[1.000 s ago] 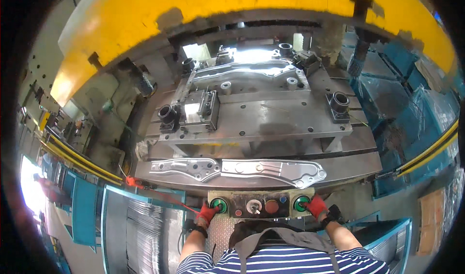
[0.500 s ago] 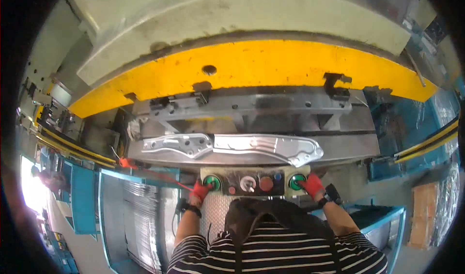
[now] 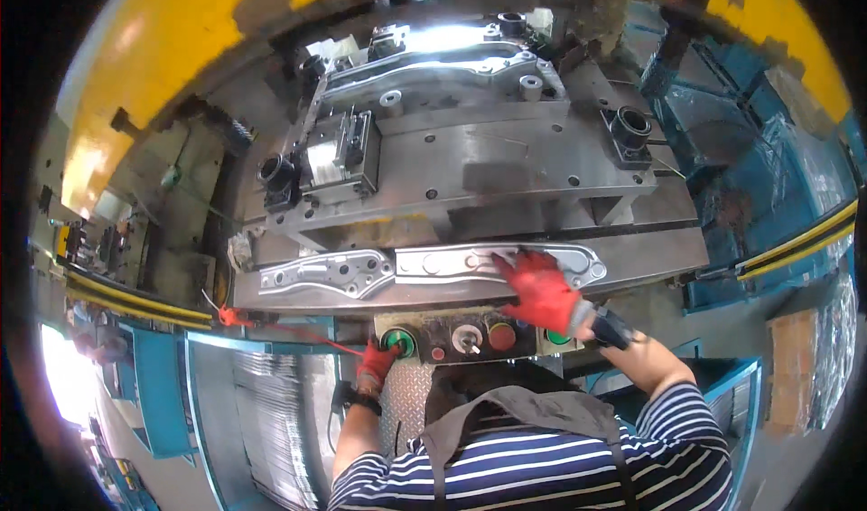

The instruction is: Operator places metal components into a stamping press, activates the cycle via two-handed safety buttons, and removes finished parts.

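Note:
My right hand [image 3: 540,291], in a red glove with dark fingertips, reaches over the right end of a long silver stamped metal part [image 3: 442,262]. Its fingers are spread, and the fingertips lie over the part; whether they touch it is unclear. To the left, end to end with it, lies a second stamped metal part [image 3: 330,271] with several holes. Both rest on the front ledge of a press. My left hand [image 3: 376,364], also red-gloved, stays at the left green button [image 3: 397,342] of the control box, fingers stretched onto it. The right green button [image 3: 557,337] has no hand on it.
Behind the ledge stands the press die [image 3: 479,154], with another shaped part [image 3: 433,66] at its back. The yellow press ram [image 3: 172,68] is above. A blue bin [image 3: 194,403] of stacked metal parts stands left; another blue bin [image 3: 745,403] is right. A red button [image 3: 501,336] sits mid-box.
The yellow ram has risen, uncovering the die. My right hand has left the right green button and moved up and left over the metal part. My left hand stays at its button.

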The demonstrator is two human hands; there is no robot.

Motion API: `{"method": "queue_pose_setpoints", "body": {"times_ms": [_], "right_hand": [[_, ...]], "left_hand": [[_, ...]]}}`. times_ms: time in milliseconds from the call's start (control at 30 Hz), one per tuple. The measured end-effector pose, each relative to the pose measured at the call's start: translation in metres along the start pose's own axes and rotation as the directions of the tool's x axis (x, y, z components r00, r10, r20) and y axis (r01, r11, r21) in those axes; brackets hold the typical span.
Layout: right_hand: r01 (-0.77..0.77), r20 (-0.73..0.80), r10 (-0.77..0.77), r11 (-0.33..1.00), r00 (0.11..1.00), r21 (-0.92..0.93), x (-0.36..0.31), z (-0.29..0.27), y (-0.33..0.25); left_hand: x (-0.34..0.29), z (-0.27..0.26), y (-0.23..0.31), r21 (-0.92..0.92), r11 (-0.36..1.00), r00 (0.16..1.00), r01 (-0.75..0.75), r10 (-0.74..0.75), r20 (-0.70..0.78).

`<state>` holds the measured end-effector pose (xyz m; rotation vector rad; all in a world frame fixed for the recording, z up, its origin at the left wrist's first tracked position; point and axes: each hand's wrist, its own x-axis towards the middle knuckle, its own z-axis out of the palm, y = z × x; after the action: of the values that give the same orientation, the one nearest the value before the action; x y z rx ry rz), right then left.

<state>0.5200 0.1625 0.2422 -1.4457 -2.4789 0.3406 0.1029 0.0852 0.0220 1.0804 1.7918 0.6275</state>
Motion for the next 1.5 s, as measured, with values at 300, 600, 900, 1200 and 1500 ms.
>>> {"method": "queue_pose_setpoints", "body": {"times_ms": [300, 600, 900, 1200, 1500], "right_hand": [[0.099, 0.065, -0.082, 0.932, 0.995, -0.349, 0.08, 0.076, -0.006], [-0.137, -0.314, 0.169, 0.983, 0.934, 0.122, 0.055, -0.092, 0.009], [0.088, -0.164, 0.353, 0.221, 0.921, 0.971, 0.135, -0.143, 0.142], [0.083, -0.285, 0.294, 0.55, 0.912, 0.831, 0.142, -0.104, 0.186], [0.054, -0.209, 0.288, 0.464, 0.935, 0.884, 0.142, -0.117, 0.161]], "left_hand": [[-0.071, 0.023, 0.152, 0.397, 0.677, 0.74, -0.62, 0.672, 0.012], [-0.093, 0.096, 0.324, -0.163, 0.494, 0.431, -0.854, 0.847, 0.31], [-0.081, 0.165, 0.473, -0.478, 0.768, 0.636, -0.426, 0.63, 0.446], [-0.09, 0.17, 0.454, 0.128, 0.618, 0.612, -0.775, 0.685, 0.394], [0.098, 0.048, 0.573, 0.864, -0.02, 0.277, -0.502, 0.943, 0.182]]}}
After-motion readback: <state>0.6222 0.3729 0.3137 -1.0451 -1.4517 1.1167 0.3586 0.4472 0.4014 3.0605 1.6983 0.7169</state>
